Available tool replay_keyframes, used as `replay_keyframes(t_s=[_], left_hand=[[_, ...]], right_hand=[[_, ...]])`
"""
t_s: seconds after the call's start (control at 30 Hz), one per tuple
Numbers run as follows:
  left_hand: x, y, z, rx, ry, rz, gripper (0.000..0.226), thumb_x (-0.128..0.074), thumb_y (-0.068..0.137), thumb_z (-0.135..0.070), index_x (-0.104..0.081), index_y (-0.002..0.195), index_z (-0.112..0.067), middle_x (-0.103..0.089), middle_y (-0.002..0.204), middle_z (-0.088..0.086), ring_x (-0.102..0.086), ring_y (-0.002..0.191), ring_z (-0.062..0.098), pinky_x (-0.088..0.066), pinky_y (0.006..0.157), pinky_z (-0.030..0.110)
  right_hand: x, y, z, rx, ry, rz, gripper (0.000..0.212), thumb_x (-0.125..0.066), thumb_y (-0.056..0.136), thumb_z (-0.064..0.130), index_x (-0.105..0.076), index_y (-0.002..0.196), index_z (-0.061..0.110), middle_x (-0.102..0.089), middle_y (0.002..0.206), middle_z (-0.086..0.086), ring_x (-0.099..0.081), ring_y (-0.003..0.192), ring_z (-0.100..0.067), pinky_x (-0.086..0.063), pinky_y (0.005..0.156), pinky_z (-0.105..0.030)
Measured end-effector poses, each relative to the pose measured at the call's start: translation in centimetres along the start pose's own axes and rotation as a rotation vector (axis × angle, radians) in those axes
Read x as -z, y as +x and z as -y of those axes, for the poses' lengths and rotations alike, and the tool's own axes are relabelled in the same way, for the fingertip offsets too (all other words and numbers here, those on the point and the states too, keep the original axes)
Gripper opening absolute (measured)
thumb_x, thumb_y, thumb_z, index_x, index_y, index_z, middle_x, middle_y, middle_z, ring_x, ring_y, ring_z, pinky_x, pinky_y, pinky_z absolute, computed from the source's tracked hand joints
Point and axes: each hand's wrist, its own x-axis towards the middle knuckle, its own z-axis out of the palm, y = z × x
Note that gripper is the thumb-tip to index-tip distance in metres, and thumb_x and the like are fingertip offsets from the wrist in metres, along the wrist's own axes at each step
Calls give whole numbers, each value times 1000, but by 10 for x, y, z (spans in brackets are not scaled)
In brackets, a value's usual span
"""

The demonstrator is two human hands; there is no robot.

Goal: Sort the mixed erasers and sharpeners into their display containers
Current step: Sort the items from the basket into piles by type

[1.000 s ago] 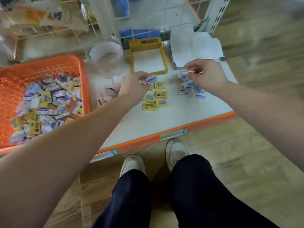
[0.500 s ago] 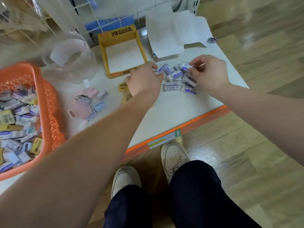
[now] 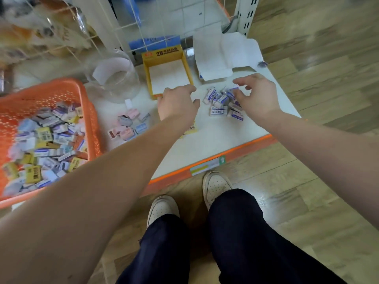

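A: Shown: left hand (image 3: 176, 103), fingers wide and relaxed, nothing held, just in front of the empty yellow cardboard display tray (image 3: 164, 54). Beside it, right hand (image 3: 256, 97), fingers loosely curved, nothing pinched, over the loose heap of white-and-purple wrapped erasers (image 3: 222, 102) on the white shelf board (image 3: 225, 138). Hazards from here?

B: Most probable: scattering. Heap near the board's orange front edge; one hasty two-handed scoop, and pieces off onto the wood-patterned floor (image 3: 307, 160).

A: Further hazards?

B: Mixing of groups. Cluster of pink and pale-blue pieces (image 3: 127, 125) close beside the left forearm; flat yellow erasers (image 3: 191, 128) partly hidden beneath the left wrist; either easily dragged along by a sweeping arm. Wrong destination, too: clear round jar (image 3: 114, 78), yellow tray and open white flapped carton (image 3: 213, 56) in one row at the back. Bulk of unsorted stock in the orange perforated plastic basket (image 3: 92, 119) at far left, well apart from the heap; long reaches across the sorted groups, hence more chances of disturbance.
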Motion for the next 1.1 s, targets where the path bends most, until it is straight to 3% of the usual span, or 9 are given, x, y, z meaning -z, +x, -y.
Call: replay_keyframes(t_s=[0.13,0.3,0.43,0.6,0.8,1.0,1.1], left_hand=[[47,-31,11,-57,16,54,41,-57,90,-34,-53,131,-33,-58,130,-3,-42,127,23,-36,101,35],[109,-67,43,-55,93,166,57,-65,85,-43,-47,137,-27,-49,141,1,-46,126,25,-41,102,38],[155,-96,83,16,205,216,63,-64,84,-45,-43,140,-25,-45,143,6,-41,129,32,-38,104,37],[194,-124,125,92,261,219,65,-62,84,-48,-42,141,-23,-48,140,9,-44,126,33,-39,102,41],[199,-144,181,212,199,224,56,-61,89,-38,-43,140,-21,-52,136,9,-56,110,30,-44,85,32],[182,-155,243,297,79,150,45,-62,90,-32,-52,133,-22,-49,139,7,-51,118,28,-41,89,30],[169,-155,265,311,15,133,42,-60,91,-28,-53,132,-22,-52,134,7,-53,96,22,-39,76,26]], right_hand=[[19,-20,38,71,-6,44,29,-58,90,17,-63,118,14,-60,119,-7,-56,105,-21,-33,84,-15],[33,-41,100,197,-52,246,31,-61,89,26,-63,119,18,-57,122,-3,-55,108,-17,-28,72,-3],[39,-53,160,325,-93,371,38,-61,88,33,-59,125,21,-58,126,0,-53,110,-16,-31,81,-15],[33,-66,221,478,-174,509,40,-66,85,32,-60,123,22,-59,125,1,-55,108,-15,-36,82,-18],[-30,-82,258,522,-162,569,37,-64,86,32,-61,121,19,-61,123,4,-50,96,-4,-36,81,-16],[-116,-103,269,536,-98,569,30,-62,89,22,-65,116,12,-64,114,-3,-58,105,-18,-40,85,-19],[-140,-106,272,549,-75,551,29,-62,88,18,-65,116,11,-64,117,-6,-58,106,-18,-39,91,-21]])
